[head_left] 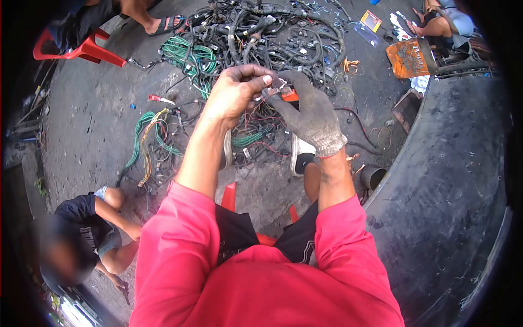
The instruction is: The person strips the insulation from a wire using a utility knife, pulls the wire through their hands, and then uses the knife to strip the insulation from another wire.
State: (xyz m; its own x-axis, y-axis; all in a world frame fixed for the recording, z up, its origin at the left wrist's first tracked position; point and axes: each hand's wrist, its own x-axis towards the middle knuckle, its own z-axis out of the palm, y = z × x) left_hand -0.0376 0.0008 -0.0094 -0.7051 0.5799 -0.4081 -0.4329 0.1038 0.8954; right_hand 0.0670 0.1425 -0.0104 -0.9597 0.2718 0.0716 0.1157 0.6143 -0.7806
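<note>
My left hand [238,94] is bare and soiled, its thumb and fingers pinched on a small dark piece [278,82] at its right. Facing it, my right hand [308,106] wears a grey knitted glove and is closed around something with a red-orange part [290,96]; fingers and glove hide most of it. The two hands nearly meet over the ground. Beyond them lies a large heap of black wire harnesses [256,38], with a coil of green wire [190,54] at its left edge. Loose wires lie beneath my hands.
A person in dark clothes [81,218] crouches at lower left. Other people's legs show at upper left, by a red stool [81,50], and at upper right. An orange container [407,58] stands right of the heap. A dark curved surface [441,180] fills the right side.
</note>
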